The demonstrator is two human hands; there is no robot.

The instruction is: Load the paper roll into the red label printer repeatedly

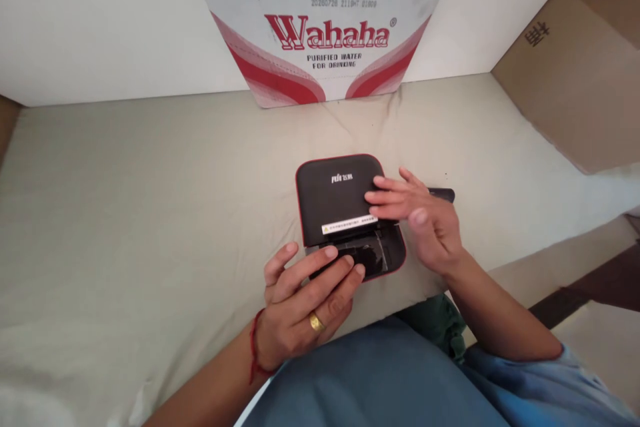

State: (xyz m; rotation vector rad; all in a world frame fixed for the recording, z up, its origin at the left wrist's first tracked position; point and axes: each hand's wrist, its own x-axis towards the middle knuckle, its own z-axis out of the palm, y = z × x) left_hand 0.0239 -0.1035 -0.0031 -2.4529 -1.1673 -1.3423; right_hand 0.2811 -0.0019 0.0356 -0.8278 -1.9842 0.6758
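The left hand (305,307) lies palm down, its fingers slanting up and to the right, across the open lower part of the device (345,203). Its thumb is hidden, so I cannot tell whether it pinches the device or only rests on it. The right hand (430,223) is not closed on anything: its fingers are outstretched and apart, several tips on the right side of the device's black cover (325,193), the thumb lifted clear. The device is flat on the cloth (165,213), between the hands and in front of the person. It has a red edge, white lettering on the cover and a white label (345,225) along the cover's lower border; below that shows a glossy black inside (373,255). A dark item (445,195) shows partly behind the right hand. A gold ring (317,321) and a red cord (253,347) are on the left hand and wrist. Beyond the device, a Wahaha box (330,73) stands by the white wall (100,20); a brown carton (575,80) is at far right.
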